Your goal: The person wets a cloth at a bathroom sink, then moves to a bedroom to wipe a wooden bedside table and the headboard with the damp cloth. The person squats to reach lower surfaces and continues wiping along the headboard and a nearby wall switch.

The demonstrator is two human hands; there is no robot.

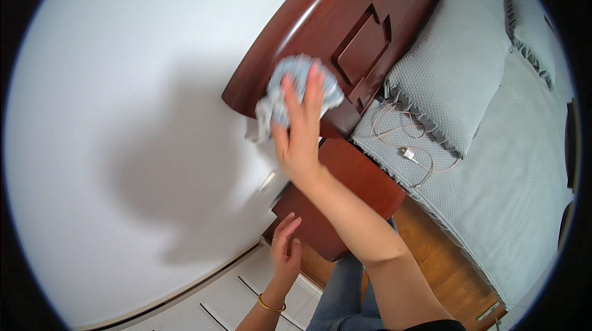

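My right hand [300, 132] presses a crumpled blue-and-white cloth [300, 72] against the end of a dark red wooden headboard [296, 21]. Its fingers are spread over the cloth, and part of the cloth hangs past the headboard's edge. Lower down, my left hand [286, 247] is raised beside the red-brown nightstand [356, 173], its fingers apart and slightly curled, holding nothing. A gold bangle [271, 303] circles the left wrist. My right forearm crosses over the nightstand top and hides part of it.
A bed with a pale grey-green quilted cover [508, 155] and a fringed pillow [453, 62] stands to the right. A white charging cable [430, 164] with a plug [407, 153] lies on it. The white wall [115, 76] fills the left. Wooden floor [430, 229] shows beside the bed.
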